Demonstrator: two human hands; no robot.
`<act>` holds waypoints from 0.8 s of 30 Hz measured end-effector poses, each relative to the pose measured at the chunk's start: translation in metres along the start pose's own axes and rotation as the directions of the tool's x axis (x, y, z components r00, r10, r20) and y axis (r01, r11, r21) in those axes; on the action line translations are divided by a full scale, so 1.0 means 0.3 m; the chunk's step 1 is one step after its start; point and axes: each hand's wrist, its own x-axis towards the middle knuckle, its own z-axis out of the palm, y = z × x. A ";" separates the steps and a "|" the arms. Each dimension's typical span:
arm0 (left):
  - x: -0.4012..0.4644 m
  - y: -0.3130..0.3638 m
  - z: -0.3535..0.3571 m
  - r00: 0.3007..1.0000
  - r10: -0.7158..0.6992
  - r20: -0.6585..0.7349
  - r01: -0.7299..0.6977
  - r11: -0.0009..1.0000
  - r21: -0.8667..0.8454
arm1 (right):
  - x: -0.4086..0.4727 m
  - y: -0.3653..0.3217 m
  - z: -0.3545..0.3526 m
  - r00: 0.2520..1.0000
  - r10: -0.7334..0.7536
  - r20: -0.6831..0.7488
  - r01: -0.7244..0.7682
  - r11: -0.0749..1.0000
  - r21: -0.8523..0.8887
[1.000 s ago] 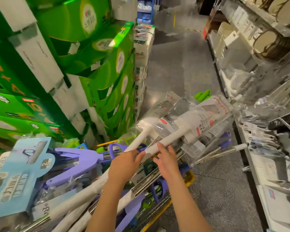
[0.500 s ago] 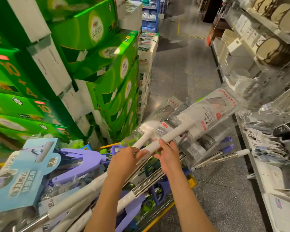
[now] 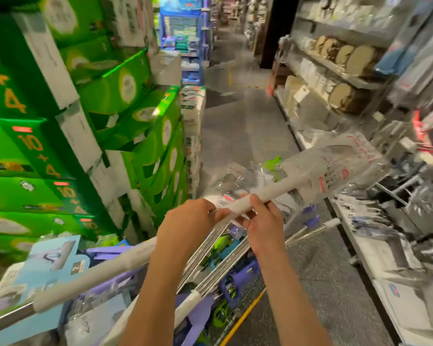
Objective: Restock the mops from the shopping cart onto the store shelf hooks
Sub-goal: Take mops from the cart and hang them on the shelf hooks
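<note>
I hold a white-handled mop above the shopping cart. Its head is wrapped in clear printed plastic and points right, toward the store shelf. My left hand grips the white handle from the left. Right beside it, my right hand pinches the same handle with fingers over the top. Several more mops with purple parts and steel poles lie piled in the cart below. The picture is blurred by motion.
Stacked green cartons wall off the left side. Cluttered shelves with packaged goods line the right. A grey aisle floor runs ahead between them. A light-blue mop card lies at the cart's left.
Both hands have lifted the white mop higher and swung its wrapped head rightward toward the shelf. My view has tilted up, showing more of the aisle.
</note>
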 end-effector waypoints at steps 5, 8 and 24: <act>-0.074 0.142 -0.104 0.986 0.166 0.003 -0.166 0.986 0.028 | -0.143 -0.128 -0.058 0.989 -0.118 -0.089 0.127 0.987 0.100; -0.116 0.227 -0.126 0.964 0.265 0.018 -0.265 0.963 0.043 | -0.234 -0.191 -0.124 0.974 -0.178 -0.143 0.199 0.969 0.148; -0.526 0.811 0.036 0.725 0.673 -0.149 -0.634 0.735 0.239 | -0.713 -0.426 -0.703 0.846 -0.266 -0.462 0.409 0.880 0.243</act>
